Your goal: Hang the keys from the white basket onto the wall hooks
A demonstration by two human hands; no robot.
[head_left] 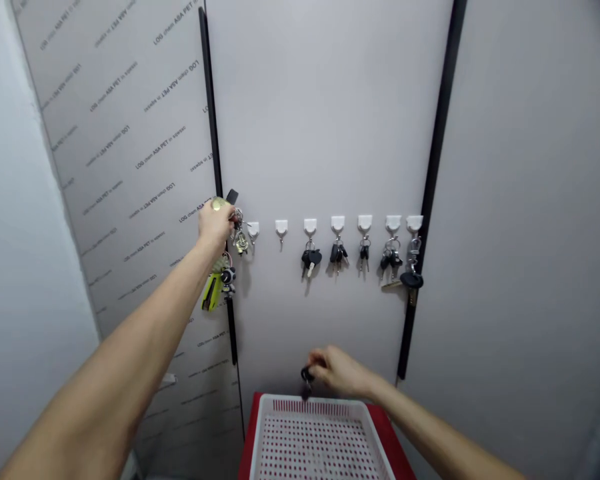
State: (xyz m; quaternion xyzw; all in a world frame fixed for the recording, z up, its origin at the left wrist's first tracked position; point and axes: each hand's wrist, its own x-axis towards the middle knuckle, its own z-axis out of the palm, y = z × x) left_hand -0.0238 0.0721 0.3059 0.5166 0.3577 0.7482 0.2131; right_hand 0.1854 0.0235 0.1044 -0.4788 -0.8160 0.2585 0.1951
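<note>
My left hand (pixel 216 225) is raised at the left end of a row of white wall hooks, its fingers closed on a bunch of keys (pixel 241 241). Among them show a dark fob (pixel 232 197) and brass-coloured pieces. Below that hand dangle a lime-green tag (pixel 211 292) and a small black-and-grey figure (pixel 228 280); whether these belong to the same bunch I cannot tell. The nearest white hook (pixel 253 229) is just right of the bunch. Lower down, my right hand (pixel 337 370) pinches a dark key ring (pixel 307 375), blurred, over the far rim of a white basket (pixel 265 427).
A bare white hook (pixel 281 227) comes second in the visible row. Further right, several hooks carry key bunches, such as the black keys (pixel 311 259) and the keys at the far right (pixel 412 279). Black vertical strips (pixel 437 140) edge the panel. A red surface (pixel 393 437) supports the basket.
</note>
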